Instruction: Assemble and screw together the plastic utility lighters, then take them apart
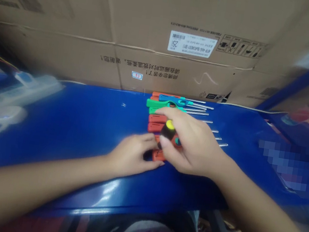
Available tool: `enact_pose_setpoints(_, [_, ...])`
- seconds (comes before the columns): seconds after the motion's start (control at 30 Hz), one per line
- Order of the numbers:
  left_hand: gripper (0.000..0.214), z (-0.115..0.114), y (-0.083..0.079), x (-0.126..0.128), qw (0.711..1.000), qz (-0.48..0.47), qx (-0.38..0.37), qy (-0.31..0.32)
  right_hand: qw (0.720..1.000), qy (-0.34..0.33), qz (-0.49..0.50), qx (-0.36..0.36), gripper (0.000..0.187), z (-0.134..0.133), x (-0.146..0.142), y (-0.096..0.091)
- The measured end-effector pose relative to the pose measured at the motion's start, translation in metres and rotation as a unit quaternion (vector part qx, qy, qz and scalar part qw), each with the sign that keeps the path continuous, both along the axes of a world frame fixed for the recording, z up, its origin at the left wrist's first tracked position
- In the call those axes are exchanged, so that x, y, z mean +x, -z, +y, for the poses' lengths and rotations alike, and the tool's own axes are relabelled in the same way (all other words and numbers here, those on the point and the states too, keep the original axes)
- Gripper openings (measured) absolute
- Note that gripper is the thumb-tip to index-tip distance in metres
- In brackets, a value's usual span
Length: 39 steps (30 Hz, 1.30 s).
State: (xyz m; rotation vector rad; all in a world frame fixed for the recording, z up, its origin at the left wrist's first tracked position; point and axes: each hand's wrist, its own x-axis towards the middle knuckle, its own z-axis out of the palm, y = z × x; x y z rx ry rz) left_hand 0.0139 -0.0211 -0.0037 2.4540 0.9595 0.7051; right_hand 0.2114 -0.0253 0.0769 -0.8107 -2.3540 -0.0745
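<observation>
Several long-nosed gas lighters lie in a row on the blue table, their metal tubes pointing right. Among them are a blue lighter (171,100), a green lighter (156,104) and a red lighter (155,127). My right hand (197,141) is closed round a screwdriver (170,125) with a black handle and yellow end, held upright over the near lighters; its tip is hidden. At the near end of the row, my left hand (134,153) pinches the handle end of an orange lighter (158,155), whose other end is under my right hand.
A large cardboard box (114,17) with printing stands along the back of the blue table (89,122). To the left are a blurred white power strip (35,88) and a round white charger (9,114) with a cable. A blue post (302,76) rises at right.
</observation>
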Motion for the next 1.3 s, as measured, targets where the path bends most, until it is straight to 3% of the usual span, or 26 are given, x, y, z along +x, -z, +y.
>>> enact_pose_setpoints(0.13, [0.021,0.0,0.0,-0.001,1.0,-0.006,0.001,0.009,0.999,0.018,0.037,0.03,0.032,0.0,-0.004,0.009])
enact_pose_setpoints(0.27, [0.025,0.0,0.001,-0.004,0.999,-0.009,0.017,0.025,0.998,0.01,0.047,0.046,0.04,0.003,-0.007,0.016])
enact_pose_setpoints(0.4, [0.029,0.0,0.002,-0.006,0.999,0.0,0.032,0.033,0.99,0.011,0.103,0.096,0.022,0.009,-0.005,0.018])
enact_pose_setpoints(0.6, [0.027,0.0,0.001,-0.005,0.999,0.005,0.041,0.031,0.991,-0.026,0.115,0.07,0.011,0.008,0.0,0.01])
enact_pose_setpoints(0.77, [0.03,0.0,-0.001,-0.006,0.998,0.025,0.036,0.038,0.989,0.026,0.133,0.05,0.011,0.003,-0.003,0.006])
enact_pose_setpoints(0.87, [0.03,0.001,0.001,-0.007,0.998,0.024,0.035,0.041,0.995,0.012,0.09,0.026,0.033,0.003,-0.002,0.008])
enact_pose_setpoints(1.03, [0.035,0.002,0.003,-0.007,0.997,0.005,0.056,0.052,0.989,0.02,0.11,0.1,0.019,0.006,0.0,0.012])
enact_pose_setpoints(1.17, [0.027,0.001,0.001,-0.006,0.998,0.003,0.038,0.056,0.994,-0.005,0.08,0.078,0.037,0.006,0.002,0.012])
enact_pose_setpoints(1.3, [0.027,0.001,0.0,-0.006,0.998,0.002,0.041,0.051,0.99,0.009,0.083,0.115,0.029,0.006,0.002,0.013])
